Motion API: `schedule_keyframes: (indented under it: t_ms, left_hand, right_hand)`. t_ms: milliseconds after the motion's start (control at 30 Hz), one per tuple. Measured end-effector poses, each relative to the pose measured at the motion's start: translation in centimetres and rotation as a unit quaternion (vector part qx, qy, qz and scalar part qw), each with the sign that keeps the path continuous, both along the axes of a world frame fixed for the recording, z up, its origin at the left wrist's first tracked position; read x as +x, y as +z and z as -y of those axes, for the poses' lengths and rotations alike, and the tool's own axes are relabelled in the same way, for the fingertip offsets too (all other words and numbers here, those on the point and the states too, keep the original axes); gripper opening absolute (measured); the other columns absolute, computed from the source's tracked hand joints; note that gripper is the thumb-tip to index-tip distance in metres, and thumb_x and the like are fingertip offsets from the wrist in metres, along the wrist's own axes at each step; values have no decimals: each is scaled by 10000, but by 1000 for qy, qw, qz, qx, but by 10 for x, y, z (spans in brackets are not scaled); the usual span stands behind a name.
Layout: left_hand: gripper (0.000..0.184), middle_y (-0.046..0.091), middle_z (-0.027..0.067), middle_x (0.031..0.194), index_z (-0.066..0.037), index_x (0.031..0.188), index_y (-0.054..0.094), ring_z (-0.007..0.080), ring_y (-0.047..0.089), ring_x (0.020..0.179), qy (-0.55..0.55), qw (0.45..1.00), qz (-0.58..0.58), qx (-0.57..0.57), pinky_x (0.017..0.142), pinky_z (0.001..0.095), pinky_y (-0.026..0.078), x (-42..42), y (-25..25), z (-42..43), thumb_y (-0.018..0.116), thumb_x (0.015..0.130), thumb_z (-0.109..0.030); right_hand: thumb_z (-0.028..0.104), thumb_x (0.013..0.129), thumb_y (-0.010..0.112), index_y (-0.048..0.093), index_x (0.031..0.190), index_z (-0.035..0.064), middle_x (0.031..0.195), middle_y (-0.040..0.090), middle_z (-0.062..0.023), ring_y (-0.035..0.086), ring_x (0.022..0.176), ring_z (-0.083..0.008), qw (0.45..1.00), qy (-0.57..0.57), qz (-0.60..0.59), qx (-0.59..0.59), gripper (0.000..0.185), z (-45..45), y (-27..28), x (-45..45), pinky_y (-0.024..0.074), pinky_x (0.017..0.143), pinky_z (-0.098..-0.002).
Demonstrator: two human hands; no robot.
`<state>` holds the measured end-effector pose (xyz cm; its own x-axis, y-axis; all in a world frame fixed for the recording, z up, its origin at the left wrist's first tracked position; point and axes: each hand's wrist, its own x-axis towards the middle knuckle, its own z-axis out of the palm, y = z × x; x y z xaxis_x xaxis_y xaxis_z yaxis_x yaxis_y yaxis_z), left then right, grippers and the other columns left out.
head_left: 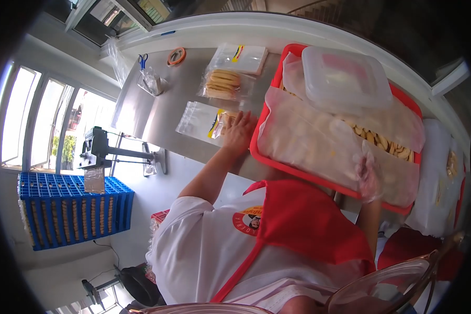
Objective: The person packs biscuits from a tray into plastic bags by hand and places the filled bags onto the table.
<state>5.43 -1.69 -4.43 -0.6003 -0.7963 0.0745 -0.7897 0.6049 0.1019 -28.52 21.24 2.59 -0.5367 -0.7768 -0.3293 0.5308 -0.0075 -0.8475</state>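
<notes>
My left hand (237, 132) is bare, its fingers spread over the right end of a clear bag (201, 120) with a yellow and black label and pale brown pieces inside. My right hand (369, 175), in a clear glove, is over the pale paper sheets (303, 136) in a red tray (332, 184); its fingers are blurred, and any hold is unclear. Between the sheets shows a row of sliced, light brown pieces (382, 141). A translucent plastic container (345, 78) rests on the back of the tray. Above my left hand lies a filled bag of long pieces (223, 83).
On the metal table (183, 89) are a stack of bags (238, 57), an orange tape roll (176, 56), blue scissors (142, 62) and a small holder (152, 83). Left are a black sealing device (95, 148) and blue crates (78, 209). Another translucent container (434, 172) stands right.
</notes>
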Motion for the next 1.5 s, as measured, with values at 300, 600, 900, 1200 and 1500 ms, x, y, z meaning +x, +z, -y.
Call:
schedule_keyframes:
  t_ms: [300,600,900,1200,1500]
  left_hand:
    - [301,508,73,1098,-145,874,606,278,420,1094,99,992,10,78,914,452,285,-3,42,62,508,765,-409]
    - [442,397,109,1246,-230,1146,482,303,323,1191,32,981,-2,-189,968,531,187,5,34,92,576,732,-351]
    - [484,306,90,1339,-267,1215,431,307,212,1263,229,963,-57,-133,984,542,165,37,23,136,532,763,-409]
    - [295,417,112,1252,-200,1088,567,277,330,1205,131,966,-173,-143,985,433,248,76,12,166,513,800,-239]
    - [258,464,138,1173,-104,994,593,274,406,1124,131,891,-415,129,928,315,349,121,0,200,550,744,-151]
  right_hand:
    - [159,813,548,509,982,62,808,514,-5,484,658,-89,1000,5,1,15,199,-3,-5,-3,413,569,-211]
    - [171,808,560,522,944,66,767,515,2,483,635,-89,999,-24,-11,46,176,2,6,6,401,547,-208]
    - [203,835,521,508,928,101,756,509,15,481,611,-85,998,44,-34,26,138,0,3,2,388,515,-215]
    - [194,831,528,509,927,79,739,518,1,480,599,-92,998,34,-42,18,151,0,5,5,382,490,-212]
    - [188,820,560,531,927,63,726,529,-2,489,574,-79,998,3,-54,44,166,2,2,6,413,524,-194]
